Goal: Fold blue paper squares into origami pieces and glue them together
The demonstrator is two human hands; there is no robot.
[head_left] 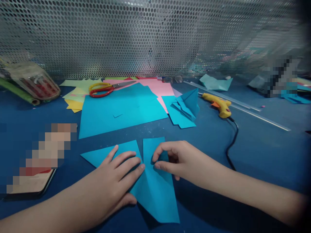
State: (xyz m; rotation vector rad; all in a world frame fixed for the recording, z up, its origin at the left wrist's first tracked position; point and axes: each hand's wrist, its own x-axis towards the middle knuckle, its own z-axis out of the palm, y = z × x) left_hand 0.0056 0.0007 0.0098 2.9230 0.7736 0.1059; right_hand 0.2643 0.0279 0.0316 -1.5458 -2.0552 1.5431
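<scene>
A piece of blue paper (155, 197) with creases and a V-shaped gap at its far edge lies at the front of the table. My left hand (121, 171) rests flat on its left part, fingers spread. Over its right part is my right hand (175, 158), with thumb and index finger curled toward each other and a small space between their tips. The other right fingers are bent and partly hidden. Beyond the hands lies a larger blue sheet (121, 110), and right of that a folded blue paper piece (186, 108).
Red-and-yellow scissors (104, 90) lie on the paper pile. A yellow glue gun (218, 104) with a black cord sits at right, beside clear strips (262, 118). At left are a phone (34, 184), a clear container (36, 81) and a green roll (19, 90). A perforated metal panel (145, 35) stands behind.
</scene>
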